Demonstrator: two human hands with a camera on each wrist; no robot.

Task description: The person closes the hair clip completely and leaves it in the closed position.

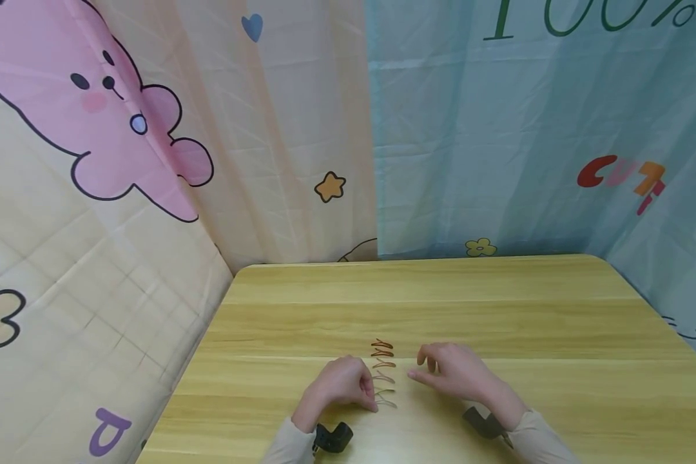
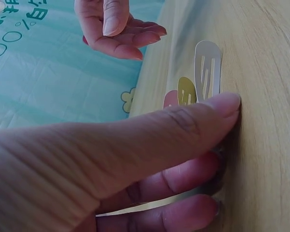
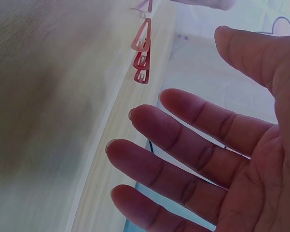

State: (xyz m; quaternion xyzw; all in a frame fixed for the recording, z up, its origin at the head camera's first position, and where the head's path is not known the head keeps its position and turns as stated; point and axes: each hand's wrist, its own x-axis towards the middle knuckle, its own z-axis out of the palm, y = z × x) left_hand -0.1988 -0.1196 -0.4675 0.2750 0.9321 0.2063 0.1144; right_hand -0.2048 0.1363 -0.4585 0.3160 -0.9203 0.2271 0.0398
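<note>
Several snap hair clips stand in a column on the table, from dark red at the far end through orange and pink to yellow and white at the near end. My left hand is at the near end, its thumb and curled fingers pinching the end of the white hair clip. Beyond that, the yellow hair clip and a pink hair clip are partly hidden by the thumb. To the right of the column, my right hand hovers with loosely spread fingers, holding nothing. An orange hair clip and red hair clip show past its fingertips.
The wood-patterned table reaches back to a printed curtain, with more curtain along the left and right sides. Black wrist cameras are strapped at both wrists, close over the tabletop.
</note>
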